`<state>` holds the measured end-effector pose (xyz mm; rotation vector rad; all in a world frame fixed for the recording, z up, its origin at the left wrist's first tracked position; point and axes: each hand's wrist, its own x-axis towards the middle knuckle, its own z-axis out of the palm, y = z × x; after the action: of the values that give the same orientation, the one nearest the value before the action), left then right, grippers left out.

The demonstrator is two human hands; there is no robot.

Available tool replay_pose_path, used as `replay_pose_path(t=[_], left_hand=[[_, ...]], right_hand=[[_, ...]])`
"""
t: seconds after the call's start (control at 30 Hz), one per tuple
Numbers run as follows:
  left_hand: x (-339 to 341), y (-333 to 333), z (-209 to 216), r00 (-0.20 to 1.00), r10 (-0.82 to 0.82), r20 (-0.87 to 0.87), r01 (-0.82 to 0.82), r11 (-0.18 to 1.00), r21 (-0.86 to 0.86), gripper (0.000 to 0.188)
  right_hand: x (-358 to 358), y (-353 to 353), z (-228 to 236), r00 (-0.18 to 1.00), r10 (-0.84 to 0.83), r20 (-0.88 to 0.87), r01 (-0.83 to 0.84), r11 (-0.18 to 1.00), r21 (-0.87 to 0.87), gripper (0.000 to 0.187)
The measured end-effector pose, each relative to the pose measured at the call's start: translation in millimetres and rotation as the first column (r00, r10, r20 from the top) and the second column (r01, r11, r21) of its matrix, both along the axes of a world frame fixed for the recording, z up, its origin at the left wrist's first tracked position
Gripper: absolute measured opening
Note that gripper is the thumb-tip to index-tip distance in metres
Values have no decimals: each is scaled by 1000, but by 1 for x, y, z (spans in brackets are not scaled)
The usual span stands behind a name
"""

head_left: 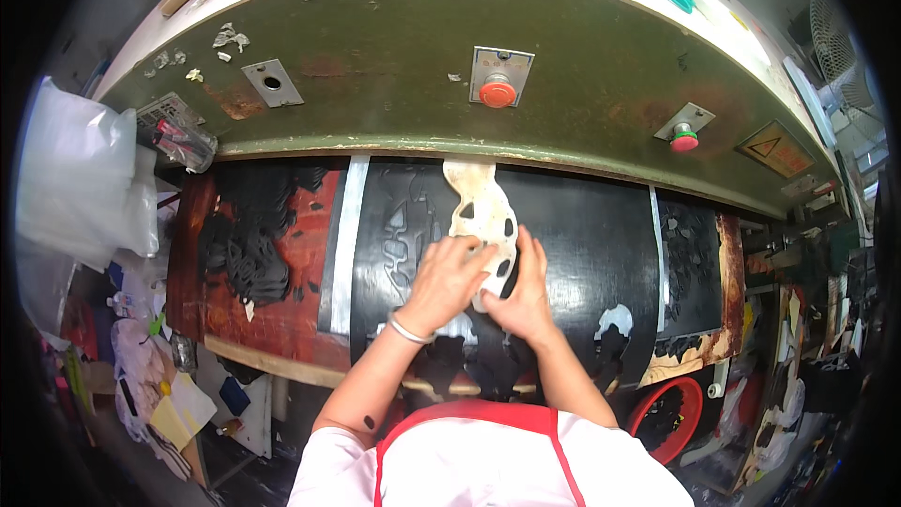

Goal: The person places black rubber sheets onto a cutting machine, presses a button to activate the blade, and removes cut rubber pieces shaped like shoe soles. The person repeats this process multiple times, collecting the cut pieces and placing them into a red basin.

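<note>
A pale, wavy-edged cutting die (477, 195) with several dark holes lies on a black sheet (591, 253) under the front of a green machine. Its far end reaches beneath the machine's edge. My left hand (443, 284) grips its left side near the close end, fingers curled over the top. On the opposite side, my right hand (524, 299) holds it, fingers along the right edge and thumb at the near tip. Cut outlines (410, 230) mark the sheet left of the die, and ragged gaps show along its near edge.
Dark cut pieces (255, 258) pile up on the reddish board at left; more black scraps (683, 268) lie at right. The machine's front carries a red push button (497, 91) and a second button (684, 139). A red bucket (668, 421) stands below right; plastic bags (84, 169) hang left.
</note>
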<state>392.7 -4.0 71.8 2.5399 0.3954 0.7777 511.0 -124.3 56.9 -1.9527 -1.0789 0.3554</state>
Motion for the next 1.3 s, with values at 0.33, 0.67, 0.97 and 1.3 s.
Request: replay_pose_path(t=[0.33, 0.67, 0.97, 1.3], left_hand=[[-27, -11, -19, 935, 356, -11, -356, 935, 13, 32], [-81, -11, -41, 865, 387, -320, -367, 922, 121, 48], [-81, -10, -40, 862, 383, -333, -355, 924, 143, 49], [-70, 5, -29, 866, 360, -348, -355, 931, 79, 48]], right_hand=[[-63, -15, -5, 974, -45, 222, 78, 987, -141, 113], [-21, -48, 28, 527, 111, -843, 274, 917, 292, 89], [-5, -114, 46, 821, -113, -560, 348, 876, 334, 78], [12, -120, 39, 673, -11, -740, 280, 929, 242, 73]])
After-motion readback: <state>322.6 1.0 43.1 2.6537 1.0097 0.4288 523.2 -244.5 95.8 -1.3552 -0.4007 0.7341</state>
